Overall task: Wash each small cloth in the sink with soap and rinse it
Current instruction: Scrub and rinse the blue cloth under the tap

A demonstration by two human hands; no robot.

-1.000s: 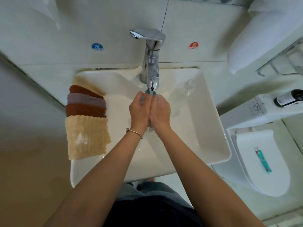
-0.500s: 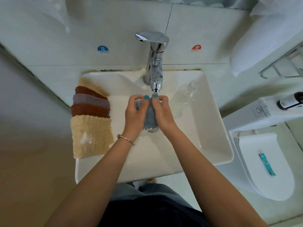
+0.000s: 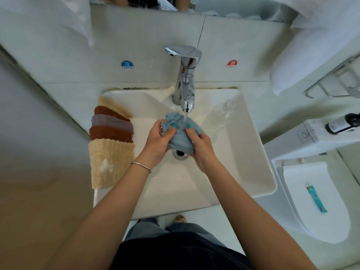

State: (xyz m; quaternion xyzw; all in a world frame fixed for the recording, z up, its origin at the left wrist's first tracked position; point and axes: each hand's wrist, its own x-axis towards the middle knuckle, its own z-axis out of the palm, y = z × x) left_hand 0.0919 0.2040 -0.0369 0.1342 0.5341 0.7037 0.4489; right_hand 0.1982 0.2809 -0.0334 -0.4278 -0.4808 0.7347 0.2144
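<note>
I take the sink (image 3: 251,152) as my landmark. Over its drain, just under the faucet (image 3: 187,78) with water running, I hold the blue cloth (image 3: 180,133) bunched — my left hand (image 3: 155,145) grips its left side, my right hand (image 3: 202,149) pinches the right. On the sink's left rim lie the stacked cloths (image 3: 111,133); a clear bottle (image 3: 220,115) leans inside its right wall. I judge this as rinsing: best to keep the wad under the stream, squeezing and turning it so the water runs through it.
</note>
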